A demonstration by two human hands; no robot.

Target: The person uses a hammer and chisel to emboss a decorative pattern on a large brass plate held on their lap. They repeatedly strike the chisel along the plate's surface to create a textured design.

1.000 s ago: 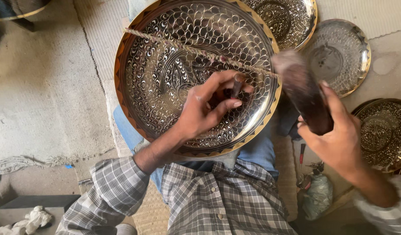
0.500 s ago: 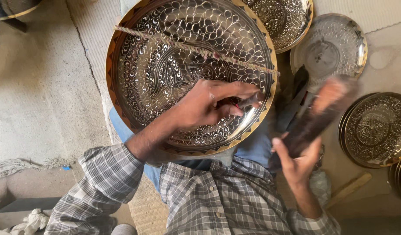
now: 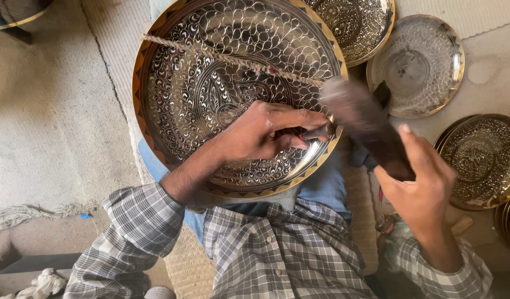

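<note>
Seen from above — a large round engraved metal tray [image 3: 210,83], gold-rimmed and covered in scale-like chasing, propped across the lap of a seated person in a grey checked shirt [image 3: 277,254] and blue trousers; stretched across the tray's upper half, a twisted cord [image 3: 227,58] running from the left rim toward the right edge; resting on the tray's lower right, the left hand [image 3: 260,133], fingers curled closed around a slim dark punch [image 3: 318,132] with a red mark near its tip, held just inside the gold border; raised just to the right of that tool, a dark, motion-blurred mallet [image 3: 365,124], its head close above the punch's end, gripped low on the handle by the right hand [image 3: 424,185], fingers wrapped shut round it; beyond the rim at upper right, a second engraved plate [image 3: 354,27] partly tucked behind the big tray, and beside it a smaller silvery plate [image 3: 421,66] lying flat on the pale floor; at the right edge, another ornate gold-edged plate [image 3: 482,160] — near the right wrist; at lower left, a crumpled white rag [image 3: 41,285] on a dark box.
</note>
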